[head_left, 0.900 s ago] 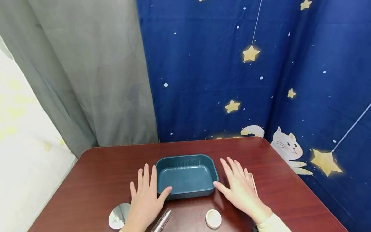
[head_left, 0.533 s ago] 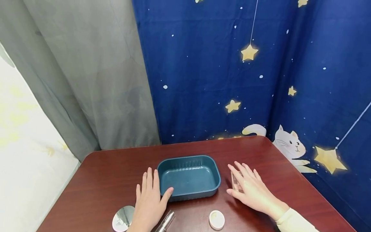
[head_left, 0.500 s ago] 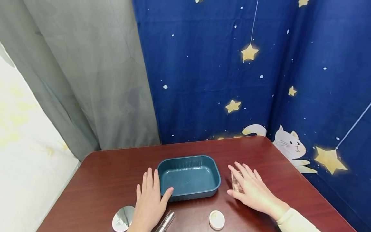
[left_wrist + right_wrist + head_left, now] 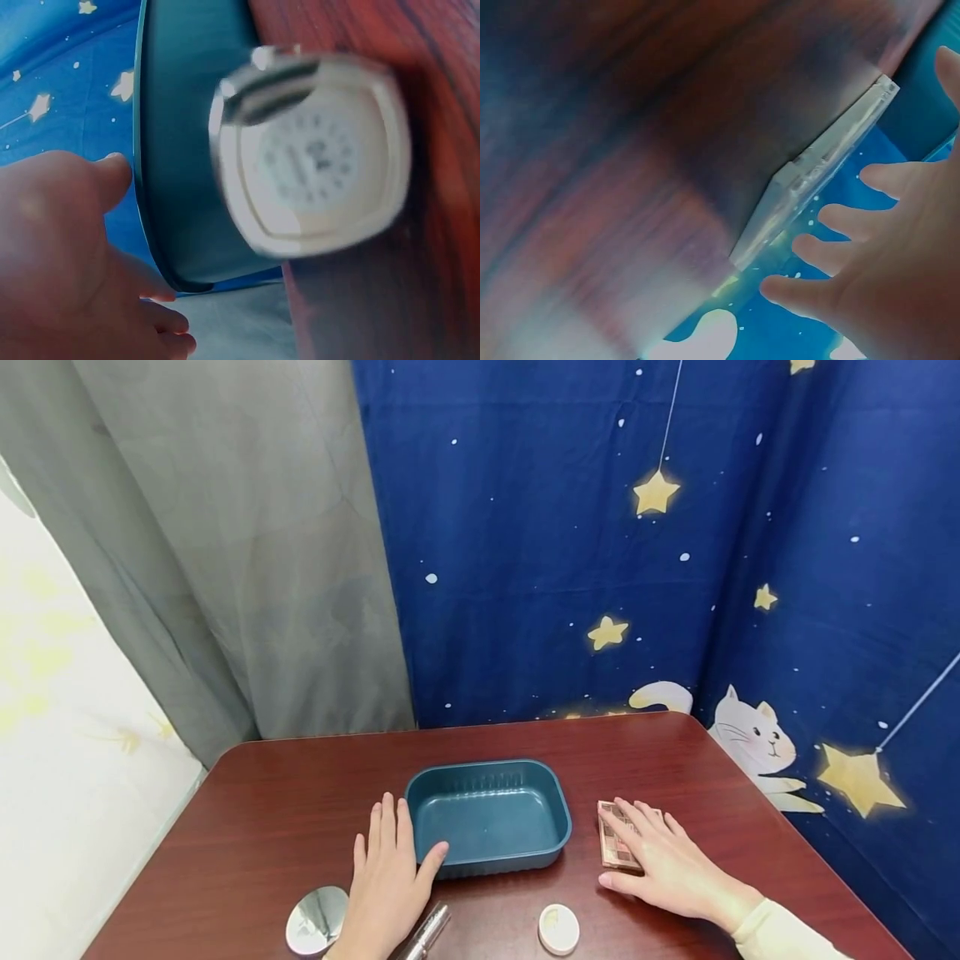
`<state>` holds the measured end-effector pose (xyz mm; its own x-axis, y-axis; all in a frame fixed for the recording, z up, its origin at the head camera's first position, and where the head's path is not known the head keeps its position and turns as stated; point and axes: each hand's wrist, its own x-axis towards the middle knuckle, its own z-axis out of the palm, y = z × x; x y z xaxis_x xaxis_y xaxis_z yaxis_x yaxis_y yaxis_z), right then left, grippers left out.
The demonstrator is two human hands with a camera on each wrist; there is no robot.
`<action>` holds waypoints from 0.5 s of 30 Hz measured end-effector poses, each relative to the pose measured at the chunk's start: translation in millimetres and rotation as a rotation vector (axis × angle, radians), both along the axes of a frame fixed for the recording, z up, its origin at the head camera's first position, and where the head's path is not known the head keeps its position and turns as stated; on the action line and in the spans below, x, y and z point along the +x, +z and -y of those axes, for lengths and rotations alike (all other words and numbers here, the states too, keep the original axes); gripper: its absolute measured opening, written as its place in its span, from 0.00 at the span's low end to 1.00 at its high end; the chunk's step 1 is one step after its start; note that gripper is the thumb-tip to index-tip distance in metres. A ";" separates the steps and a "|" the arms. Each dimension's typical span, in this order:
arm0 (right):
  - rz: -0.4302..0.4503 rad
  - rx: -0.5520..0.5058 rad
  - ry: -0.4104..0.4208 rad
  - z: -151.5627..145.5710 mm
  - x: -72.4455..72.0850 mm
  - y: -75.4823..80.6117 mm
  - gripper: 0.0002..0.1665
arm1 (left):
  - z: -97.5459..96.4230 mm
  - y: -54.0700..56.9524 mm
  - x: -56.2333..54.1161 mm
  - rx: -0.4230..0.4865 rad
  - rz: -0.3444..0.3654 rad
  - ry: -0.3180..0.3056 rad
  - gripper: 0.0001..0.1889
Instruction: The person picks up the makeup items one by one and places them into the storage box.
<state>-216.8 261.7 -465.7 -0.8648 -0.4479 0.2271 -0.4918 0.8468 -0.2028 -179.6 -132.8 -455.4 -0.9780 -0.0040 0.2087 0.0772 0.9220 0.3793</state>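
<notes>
A teal rectangular basin (image 4: 487, 818) sits mid-table. My left hand (image 4: 384, 885) is at its left side, fingers straight, thumb by the near left corner. Whether it touches the wall I cannot tell. In the left wrist view, that hand (image 4: 60, 247) is beside the basin (image 4: 187, 142), holding nothing. My right hand (image 4: 671, 868) is spread over an eyeshadow palette (image 4: 613, 850) right of the basin, covering part of it. From the right wrist, the straight fingers (image 4: 855, 221) appear apart from the palette's edge (image 4: 825, 165).
Between my hands lie a silver tube (image 4: 426, 933) and a small round white jar (image 4: 558, 929). A round mirrored compact (image 4: 317, 921) is left of my left hand. The tube's squarish labelled end (image 4: 311, 161) looms blurred in the left wrist view. Curtains (image 4: 525, 568) hang behind the table.
My right hand has moved right, away from the basin's side, then slightly nearer me, uncovering more of the palette. The left hand has barely moved.
</notes>
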 end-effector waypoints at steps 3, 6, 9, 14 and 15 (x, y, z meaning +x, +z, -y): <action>0.010 0.004 0.018 -2.5 0.2 -1.6 0.54 | -0.3 1.8 1.5 0.000 0.001 -0.001 0.55; 0.010 0.016 0.041 -4.4 -0.5 -3.0 0.53 | -0.7 2.6 2.9 0.004 0.008 -0.004 0.55; 0.005 0.029 0.060 -6.1 -0.9 -3.9 0.52 | -1.2 2.9 3.8 0.009 0.020 -0.011 0.56; -0.008 0.039 0.085 -9.5 -4.0 -3.7 0.50 | -2.2 2.6 5.4 0.011 0.043 -0.026 0.57; -0.014 0.038 0.090 -10.0 -5.2 -3.4 0.49 | -2.4 2.5 5.4 0.011 0.046 -0.028 0.57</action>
